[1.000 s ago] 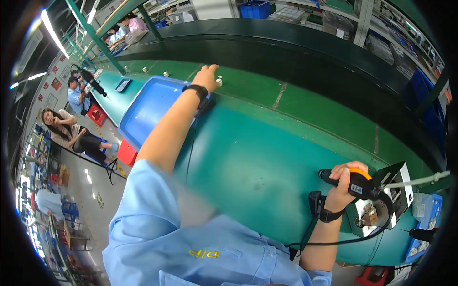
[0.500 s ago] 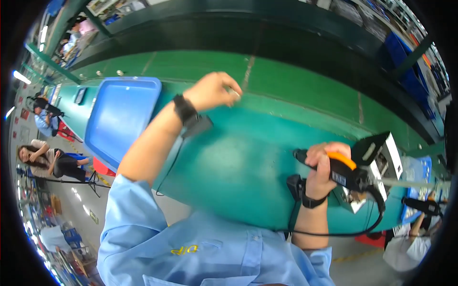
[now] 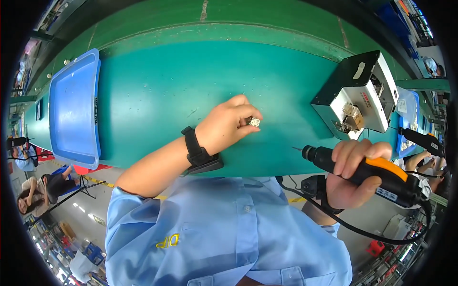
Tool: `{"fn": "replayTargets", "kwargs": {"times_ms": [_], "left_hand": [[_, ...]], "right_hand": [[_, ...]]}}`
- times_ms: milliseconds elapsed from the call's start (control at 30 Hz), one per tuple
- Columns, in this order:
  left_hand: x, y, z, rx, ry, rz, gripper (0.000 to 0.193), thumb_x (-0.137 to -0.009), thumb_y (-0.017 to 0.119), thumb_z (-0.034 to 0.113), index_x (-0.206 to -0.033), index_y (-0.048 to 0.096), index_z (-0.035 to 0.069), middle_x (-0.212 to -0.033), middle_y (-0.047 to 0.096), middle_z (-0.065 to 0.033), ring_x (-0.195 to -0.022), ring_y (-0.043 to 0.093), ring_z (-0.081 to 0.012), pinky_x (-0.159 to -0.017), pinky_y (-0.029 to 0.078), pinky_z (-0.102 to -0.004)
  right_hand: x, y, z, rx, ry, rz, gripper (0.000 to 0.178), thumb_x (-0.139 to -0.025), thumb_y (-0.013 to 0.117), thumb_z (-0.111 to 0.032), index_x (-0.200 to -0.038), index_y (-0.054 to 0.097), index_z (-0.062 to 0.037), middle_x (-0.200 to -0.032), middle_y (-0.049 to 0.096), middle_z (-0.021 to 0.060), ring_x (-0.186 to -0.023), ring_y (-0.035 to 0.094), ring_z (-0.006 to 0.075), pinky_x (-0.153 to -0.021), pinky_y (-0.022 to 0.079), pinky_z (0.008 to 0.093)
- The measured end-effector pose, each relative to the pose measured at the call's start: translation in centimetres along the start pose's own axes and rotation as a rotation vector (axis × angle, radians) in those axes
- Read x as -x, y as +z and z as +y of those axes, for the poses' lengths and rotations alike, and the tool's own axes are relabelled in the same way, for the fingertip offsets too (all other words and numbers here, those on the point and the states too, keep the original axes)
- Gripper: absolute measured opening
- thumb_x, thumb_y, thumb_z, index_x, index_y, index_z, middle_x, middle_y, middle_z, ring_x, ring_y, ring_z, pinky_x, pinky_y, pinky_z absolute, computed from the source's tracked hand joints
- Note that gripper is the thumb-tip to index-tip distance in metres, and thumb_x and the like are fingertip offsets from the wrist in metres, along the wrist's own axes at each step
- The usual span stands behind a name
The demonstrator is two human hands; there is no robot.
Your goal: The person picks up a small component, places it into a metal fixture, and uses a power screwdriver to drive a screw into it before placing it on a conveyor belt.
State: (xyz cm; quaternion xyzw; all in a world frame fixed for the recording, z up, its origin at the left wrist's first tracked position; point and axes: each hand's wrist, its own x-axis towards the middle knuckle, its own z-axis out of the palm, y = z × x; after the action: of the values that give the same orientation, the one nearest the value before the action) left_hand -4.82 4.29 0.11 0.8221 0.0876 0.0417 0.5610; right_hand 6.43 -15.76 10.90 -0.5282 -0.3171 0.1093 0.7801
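Between the thumb and fingers of my left hand point(image 3: 222, 123) is a small round metallic part point(image 3: 255, 122), its pale end facing up. This hand is closed and hovers above the middle of the green work surface. My right hand point(image 3: 355, 167) wraps round a black and orange electric screwdriver point(image 3: 393, 172), near the surface's front edge on the right. Its thin bit points left, apart from the small part. A black cable curves from the tool's back end down past my right wrist. Each wrist wears a black strap with a small black module.
A blue tray point(image 3: 97, 112) lies on the green work surface point(image 3: 157, 86) at the left. To the right stands a black and silver boxy device point(image 3: 341, 78) with an exposed mechanism, possibly a screw feeder. Beyond it are a blue bin point(image 3: 414, 119) and another person holding a similar screwdriver point(image 3: 422, 142).
My left hand has come back from the far side of the surface to its middle, pinching the small part. The screwdriver has moved nearer to me. The whole view has shifted.
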Motion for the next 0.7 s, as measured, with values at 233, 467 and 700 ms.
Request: {"fn": "replayTargets", "kwargs": {"times_ms": [233, 467, 700], "left_hand": [[-0.2, 0.0, 1.9, 0.038, 0.024, 0.015, 0.032, -0.076, 0.071, -0.003, -0.106, 0.062, 0.005, -0.099, 0.056, -0.0056, -0.073, 0.06, -0.0133, -0.064, 0.052, -0.025], [-1.2, 0.5, 3.0, -0.109, 0.098, -0.078, 0.026, -0.075, 0.071, -0.005, -0.099, 0.064, 0.003, -0.096, 0.059, -0.0095, -0.075, 0.062, -0.0165, -0.065, 0.053, -0.0255], [-3.8, 3.7, 2.8, -0.068, 0.124, -0.107, 0.025, -0.074, 0.072, -0.006, -0.097, 0.065, 0.001, -0.092, 0.059, -0.0096, -0.076, 0.062, -0.016, -0.063, 0.052, -0.0248]], "right_hand": [[1.1, -1.2, -0.1, 0.091, 0.031, 0.0, 0.042, -0.087, 0.061, -0.043, -0.099, 0.043, -0.0073, -0.06, 0.047, -0.0007, -0.051, 0.045, 0.01, -0.054, 0.038, 0.0267], [-1.8, -5.3, -4.8, -0.051, -0.216, 0.036, 0.041, -0.087, 0.064, -0.041, -0.099, 0.045, -0.0063, -0.058, 0.048, -0.0002, -0.05, 0.047, 0.0129, -0.052, 0.039, 0.0285], [-4.6, -7.9, -4.4, 0.057, -0.368, 0.08, 0.038, -0.092, 0.053, -0.042, -0.1, 0.045, -0.0059, -0.058, 0.045, -0.0005, -0.049, 0.045, 0.0123, -0.051, 0.038, 0.0276]]}}
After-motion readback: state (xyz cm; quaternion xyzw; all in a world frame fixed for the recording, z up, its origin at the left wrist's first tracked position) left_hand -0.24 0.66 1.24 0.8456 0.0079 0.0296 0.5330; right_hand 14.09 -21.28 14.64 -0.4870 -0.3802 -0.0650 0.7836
